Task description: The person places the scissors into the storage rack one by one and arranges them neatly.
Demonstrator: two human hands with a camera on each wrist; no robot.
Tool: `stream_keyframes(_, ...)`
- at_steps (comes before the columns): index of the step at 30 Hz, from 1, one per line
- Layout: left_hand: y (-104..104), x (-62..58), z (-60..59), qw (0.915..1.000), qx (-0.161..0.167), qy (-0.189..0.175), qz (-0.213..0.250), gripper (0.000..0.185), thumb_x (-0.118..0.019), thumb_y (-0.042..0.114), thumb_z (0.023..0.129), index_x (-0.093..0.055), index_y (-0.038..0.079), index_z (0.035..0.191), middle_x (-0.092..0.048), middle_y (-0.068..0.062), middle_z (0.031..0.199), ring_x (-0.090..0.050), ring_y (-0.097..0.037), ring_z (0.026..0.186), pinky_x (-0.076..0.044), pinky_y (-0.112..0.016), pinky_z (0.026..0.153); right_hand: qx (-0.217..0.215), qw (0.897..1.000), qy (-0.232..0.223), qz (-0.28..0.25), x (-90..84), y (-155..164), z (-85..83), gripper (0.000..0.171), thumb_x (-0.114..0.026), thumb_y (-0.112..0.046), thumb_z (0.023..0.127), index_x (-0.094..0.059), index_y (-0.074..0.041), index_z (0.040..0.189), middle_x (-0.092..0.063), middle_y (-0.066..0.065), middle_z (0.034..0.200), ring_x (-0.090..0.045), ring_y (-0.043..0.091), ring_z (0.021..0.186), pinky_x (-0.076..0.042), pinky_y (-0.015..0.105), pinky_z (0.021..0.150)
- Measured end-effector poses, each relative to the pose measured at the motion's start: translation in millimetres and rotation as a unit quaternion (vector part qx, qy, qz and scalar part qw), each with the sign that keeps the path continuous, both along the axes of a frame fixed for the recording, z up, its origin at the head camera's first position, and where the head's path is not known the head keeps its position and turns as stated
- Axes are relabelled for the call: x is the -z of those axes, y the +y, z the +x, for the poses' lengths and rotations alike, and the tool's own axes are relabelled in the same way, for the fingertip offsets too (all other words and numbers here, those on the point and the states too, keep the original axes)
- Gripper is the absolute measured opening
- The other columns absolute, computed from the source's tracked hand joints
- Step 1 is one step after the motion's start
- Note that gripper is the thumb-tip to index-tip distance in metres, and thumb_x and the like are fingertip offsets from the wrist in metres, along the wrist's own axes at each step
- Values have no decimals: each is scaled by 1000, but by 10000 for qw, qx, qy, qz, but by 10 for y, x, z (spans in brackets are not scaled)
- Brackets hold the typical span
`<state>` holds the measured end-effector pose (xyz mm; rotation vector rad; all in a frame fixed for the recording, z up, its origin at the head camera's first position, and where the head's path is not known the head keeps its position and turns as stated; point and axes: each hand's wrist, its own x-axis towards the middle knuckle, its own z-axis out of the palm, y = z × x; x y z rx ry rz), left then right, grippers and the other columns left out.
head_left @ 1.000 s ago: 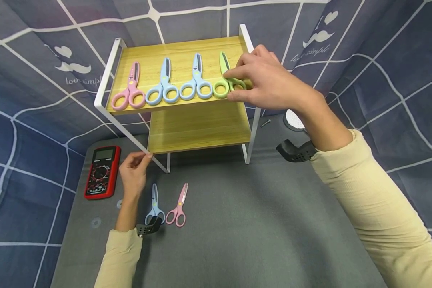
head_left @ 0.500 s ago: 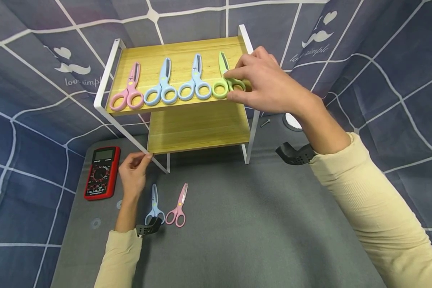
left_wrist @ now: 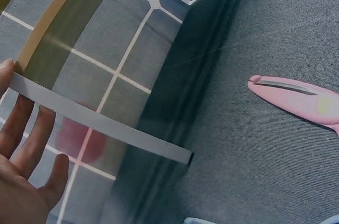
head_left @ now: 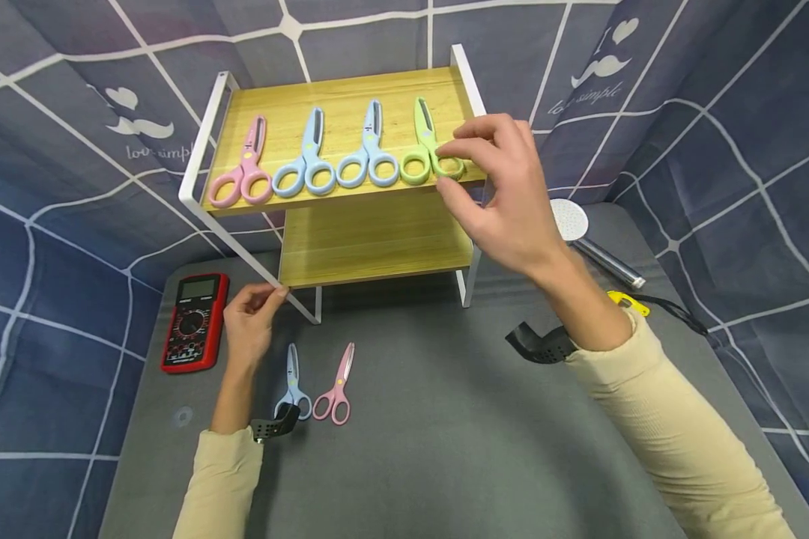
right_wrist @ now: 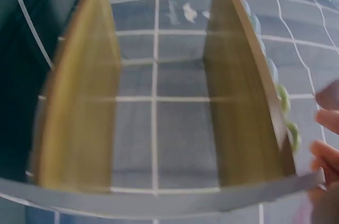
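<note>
A two-tier rack (head_left: 377,236) with wood-look boards and a white metal frame stands at the back. My left hand (head_left: 248,326) pinches its front left post (left_wrist: 100,121) near the lower board. Along the top board lie pink scissors (head_left: 248,166), two pairs of blue scissors, one left (head_left: 308,150) and one right (head_left: 369,138), and green scissors (head_left: 426,135) at the right end. My right hand (head_left: 505,187) hovers by the green scissors' right handle, thumb and fingers spread and curved. In the right wrist view its fingers stand apart from the green handles (right_wrist: 284,98).
On the grey floor surface lie more blue scissors (head_left: 292,378), partly behind the left wrist strap, and pink scissors (head_left: 338,385). A red multimeter (head_left: 192,322) is at the left. At the right are a shower head (head_left: 569,219) and a yellow object (head_left: 627,302) with a black strap.
My right hand has let go of the green scissors and drawn back slightly right and toward me. The green scissors stay on the top board. My left hand keeps its place on the post.
</note>
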<state>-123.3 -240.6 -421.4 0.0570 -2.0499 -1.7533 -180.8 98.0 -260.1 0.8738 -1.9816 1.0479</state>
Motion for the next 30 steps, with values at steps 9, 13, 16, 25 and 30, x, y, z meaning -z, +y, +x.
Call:
stream_keyframes(9, -40, -19, -5, 9997, 240, 1, -90, 15, -65, -13, 88, -59, -22, 97, -71, 7, 84, -67, -4, 75, -52, -17, 73, -146, 9911, 340, -1282, 709, -310, 491, 15, -62, -8, 82, -69, 3, 87, -64, 15, 84, -54, 33, 81, -39, 43, 78)
stream_keyframes(13, -34, -7, -6, 9998, 197, -21, 38, 16, -67, -11, 87, -59, -22, 96, -72, -2, 83, -67, -6, 73, -53, -18, 71, -819, 9863, -1133, -875, 1219, -509, 693, 13, -65, -5, 84, -69, 1, 95, -65, 10, 88, -58, 26, 85, -45, 36, 78)
stream_keyframes(16, -27, 6, -11, 9997, 140, 5, 213, 10, -66, -13, 86, -62, -20, 92, -72, -2, 80, -67, -7, 70, -53, -18, 69, -1149, 9659, -2303, -285, 1605, -696, 865, 18, -68, -6, 86, -68, -2, 103, -64, 7, 92, -58, 21, 85, -48, 31, 77)
stream_keyframes(25, -10, -17, -10, 9998, 34, -209, 65, 13, -65, -12, 87, -60, -22, 95, -69, 10, 78, -66, -7, 70, -52, -17, 69, -1549, 8693, -3974, 2499, 2382, -1222, 1228, 58, -73, -30, 89, -52, -9, 139, -61, 5, 116, -55, 12, 102, -46, 29, 86)
stream_keyframes(30, -11, -12, -8, 9997, 34, -117, 207, 9, -64, -15, 86, -61, -20, 93, -70, 9, 79, -66, -5, 71, -52, -18, 69, -1302, 8540, -3903, 3184, 2490, -1422, 1273, 69, -76, -42, 85, -50, -14, 143, -58, 1, 116, -51, 9, 96, -44, 23, 77)
